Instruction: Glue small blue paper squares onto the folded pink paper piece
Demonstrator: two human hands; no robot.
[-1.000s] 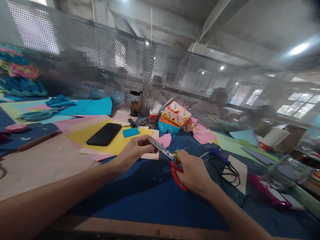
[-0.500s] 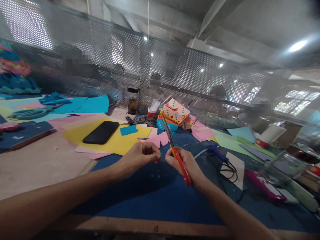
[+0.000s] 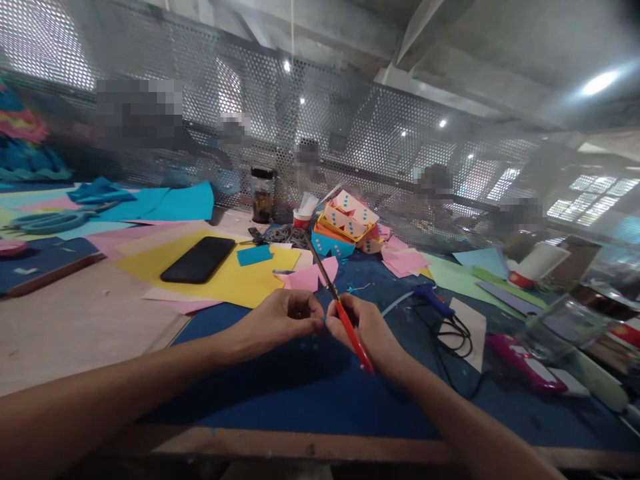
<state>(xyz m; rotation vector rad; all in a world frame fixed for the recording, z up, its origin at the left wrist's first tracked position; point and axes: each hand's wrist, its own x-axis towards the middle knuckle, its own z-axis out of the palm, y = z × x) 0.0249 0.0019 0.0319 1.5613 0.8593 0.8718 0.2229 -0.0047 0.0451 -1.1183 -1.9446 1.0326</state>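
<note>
My right hand [image 3: 367, 330] is closed around a pair of red-handled scissors [image 3: 354, 337], the blades pointing up and away. My left hand [image 3: 290, 317] pinches thumb and fingers together, its tips almost meeting my right fingertips. A tiny blue piece of paper [image 3: 325, 320] shows between the two hands; its shape is too small to make out. Faint blue dots [image 3: 309, 345] lie on the dark blue table mat [image 3: 250, 393] below. Beyond the blades are pink paper pieces [image 3: 303, 279] and a stack of folded paper pieces with blue dots [image 3: 345, 223].
A black phone [image 3: 199, 260] and a blue paper rectangle [image 3: 254, 255] lie on yellow paper [image 3: 250, 287] at left. To the right are a blue glue gun [image 3: 433, 300] with its cord and a magenta object [image 3: 525, 363]. A perforated metal screen [image 3: 365, 133] stands behind, people beyond it.
My hands have drawn closer together, fingertips now nearly touching around the blue bit. The scissors have shifted slightly left with my right hand. The view has moved a little.
</note>
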